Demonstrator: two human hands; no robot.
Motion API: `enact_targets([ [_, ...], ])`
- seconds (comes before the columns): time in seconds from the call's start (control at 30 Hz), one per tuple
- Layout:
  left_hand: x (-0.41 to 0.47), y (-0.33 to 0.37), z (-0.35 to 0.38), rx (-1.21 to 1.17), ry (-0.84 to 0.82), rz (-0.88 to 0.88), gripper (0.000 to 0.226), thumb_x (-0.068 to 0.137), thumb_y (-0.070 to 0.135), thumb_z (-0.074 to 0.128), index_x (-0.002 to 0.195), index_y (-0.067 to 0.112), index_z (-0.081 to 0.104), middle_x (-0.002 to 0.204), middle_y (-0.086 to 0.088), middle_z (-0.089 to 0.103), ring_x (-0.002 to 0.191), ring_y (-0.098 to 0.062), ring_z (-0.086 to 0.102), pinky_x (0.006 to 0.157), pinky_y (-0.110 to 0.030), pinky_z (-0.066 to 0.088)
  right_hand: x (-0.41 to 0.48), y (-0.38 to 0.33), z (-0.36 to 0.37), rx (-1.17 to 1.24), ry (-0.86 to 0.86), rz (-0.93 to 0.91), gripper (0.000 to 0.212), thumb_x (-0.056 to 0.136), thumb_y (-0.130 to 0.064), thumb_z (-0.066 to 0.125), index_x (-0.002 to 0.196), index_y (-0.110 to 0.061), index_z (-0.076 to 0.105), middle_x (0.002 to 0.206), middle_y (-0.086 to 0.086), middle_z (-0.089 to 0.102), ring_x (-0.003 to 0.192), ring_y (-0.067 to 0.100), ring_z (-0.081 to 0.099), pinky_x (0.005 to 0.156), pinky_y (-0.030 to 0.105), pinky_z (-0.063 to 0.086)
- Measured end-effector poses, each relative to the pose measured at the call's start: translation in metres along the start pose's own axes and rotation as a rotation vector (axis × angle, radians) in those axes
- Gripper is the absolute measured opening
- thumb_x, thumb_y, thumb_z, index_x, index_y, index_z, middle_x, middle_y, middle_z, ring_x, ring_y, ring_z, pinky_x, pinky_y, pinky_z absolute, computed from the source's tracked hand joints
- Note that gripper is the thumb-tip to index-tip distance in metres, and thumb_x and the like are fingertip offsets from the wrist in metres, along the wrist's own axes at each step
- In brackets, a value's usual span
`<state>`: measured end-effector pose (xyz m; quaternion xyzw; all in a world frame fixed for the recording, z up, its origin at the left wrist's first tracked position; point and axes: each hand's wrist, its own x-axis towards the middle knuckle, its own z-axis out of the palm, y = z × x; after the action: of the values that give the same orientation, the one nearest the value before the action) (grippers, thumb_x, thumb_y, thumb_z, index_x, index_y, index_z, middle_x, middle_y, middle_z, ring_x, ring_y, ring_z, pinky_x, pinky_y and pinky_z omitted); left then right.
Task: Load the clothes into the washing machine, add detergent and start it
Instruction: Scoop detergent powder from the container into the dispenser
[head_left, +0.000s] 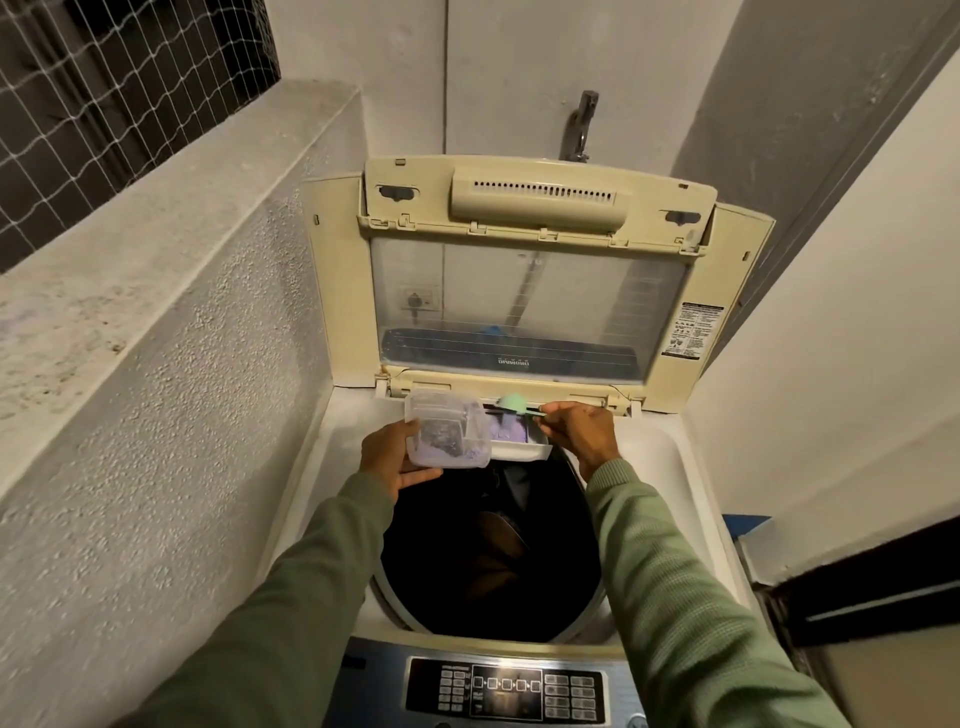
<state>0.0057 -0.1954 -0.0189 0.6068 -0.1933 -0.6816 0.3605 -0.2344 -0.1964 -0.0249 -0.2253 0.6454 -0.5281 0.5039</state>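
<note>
A top-loading washing machine (691, 467) stands with its lid (530, 291) raised against the back wall. Dark clothes (498, 535) lie deep in the drum. My left hand (389, 457) grips a clear plastic tub (447, 434) with pale purple detergent powder in it, held over the drum's far left rim. My right hand (582, 428) pinches the handle of a small green scoop (511, 402), whose bowl hovers over the pulled-out detergent drawer (519, 439). Purple powder lies in the drawer.
The control panel (506, 688) with its buttons is at the near edge of the machine. A rough plaster ledge (156, 291) runs along the left. A tap (582, 124) sticks out of the wall behind the lid. A dark door edge (857, 587) is at the right.
</note>
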Motion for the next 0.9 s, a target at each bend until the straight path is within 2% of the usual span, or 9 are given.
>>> enact_targets([
  [0.13,0.000,-0.001,0.001,0.005,0.001,0.001,0.043,0.095,0.022,0.058,0.133,0.007,0.048,0.133,-0.020,0.053,0.108,-0.039,0.058,0.081,-0.047,0.054,0.001,0.002,-0.002,-0.162,0.012,-0.083,0.026,0.087,0.008,0.046,0.088,0.004,0.072,0.072,0.008,0.066,0.062,0.014,0.058,0.061,0.022,0.054],
  [0.2,-0.001,-0.002,0.002,0.004,-0.001,0.002,0.042,0.095,0.022,0.058,0.132,0.006,0.049,0.132,-0.020,0.053,0.106,-0.039,0.058,0.079,-0.046,0.054,0.000,0.001,-0.002,-0.196,0.018,-0.108,0.026,0.085,0.009,0.046,0.088,0.004,0.072,0.072,0.009,0.067,0.061,0.015,0.057,0.060,0.023,0.052],
  [0.33,-0.001,-0.002,0.002,0.002,0.003,0.007,0.041,0.094,0.023,0.059,0.131,0.007,0.050,0.132,-0.019,0.054,0.108,-0.039,0.058,0.078,-0.046,0.054,0.002,0.002,-0.002,-0.169,-0.026,-0.077,0.019,0.084,0.010,0.052,0.076,0.004,0.068,0.077,0.020,0.067,0.066,0.027,0.063,0.067,0.031,0.060],
  [0.43,-0.002,-0.001,0.003,-0.009,0.001,0.006,0.043,0.094,0.023,0.060,0.132,0.008,0.049,0.132,-0.019,0.053,0.111,-0.040,0.058,0.078,-0.047,0.055,0.013,0.011,-0.004,-0.377,-0.020,-0.106,0.024,0.081,0.004,0.059,0.066,-0.010,0.073,0.082,0.016,0.073,0.079,0.032,0.071,0.081,0.045,0.059],
  [0.47,-0.002,-0.001,0.003,-0.007,-0.001,0.008,0.043,0.094,0.023,0.060,0.132,0.008,0.049,0.132,-0.019,0.053,0.111,-0.040,0.058,0.079,-0.047,0.055,0.014,0.012,-0.004,-0.451,-0.009,-0.115,0.022,0.081,-0.001,0.063,0.066,-0.013,0.074,0.081,0.013,0.074,0.081,0.031,0.072,0.083,0.045,0.058],
  [0.53,-0.002,-0.001,0.003,-0.004,-0.007,0.012,0.044,0.094,0.024,0.060,0.133,0.009,0.049,0.132,-0.019,0.054,0.111,-0.040,0.058,0.080,-0.048,0.055,0.012,0.013,-0.002,-0.519,0.020,-0.126,0.012,0.081,-0.007,0.067,0.072,-0.007,0.075,0.082,0.015,0.074,0.083,0.031,0.071,0.084,0.045,0.058],
  [0.6,-0.002,0.000,0.002,-0.003,-0.008,0.012,0.044,0.094,0.025,0.060,0.133,0.010,0.048,0.133,-0.019,0.054,0.111,-0.040,0.058,0.082,-0.049,0.054,0.007,0.010,0.000,-0.534,0.053,-0.157,0.011,0.083,-0.007,0.067,0.080,0.000,0.075,0.085,0.015,0.074,0.086,0.030,0.070,0.086,0.041,0.057],
  [0.67,-0.003,0.000,0.002,-0.006,-0.009,0.010,0.044,0.093,0.025,0.060,0.133,0.011,0.047,0.133,-0.019,0.053,0.111,-0.040,0.058,0.081,-0.048,0.055,0.004,0.008,0.001,-0.534,0.050,-0.166,0.011,0.083,-0.004,0.065,0.084,-0.001,0.076,0.085,0.010,0.073,0.086,0.027,0.069,0.087,0.038,0.056],
  [0.9,-0.005,-0.001,0.002,-0.020,-0.014,0.001,0.044,0.094,0.023,0.059,0.133,0.010,0.047,0.135,-0.019,0.051,0.113,-0.040,0.056,0.078,-0.046,0.054,0.002,0.008,0.006,-0.583,-0.008,-0.164,0.015,0.083,-0.004,0.064,0.073,-0.011,0.074,0.083,0.009,0.073,0.085,0.025,0.069,0.088,0.041,0.056],
])
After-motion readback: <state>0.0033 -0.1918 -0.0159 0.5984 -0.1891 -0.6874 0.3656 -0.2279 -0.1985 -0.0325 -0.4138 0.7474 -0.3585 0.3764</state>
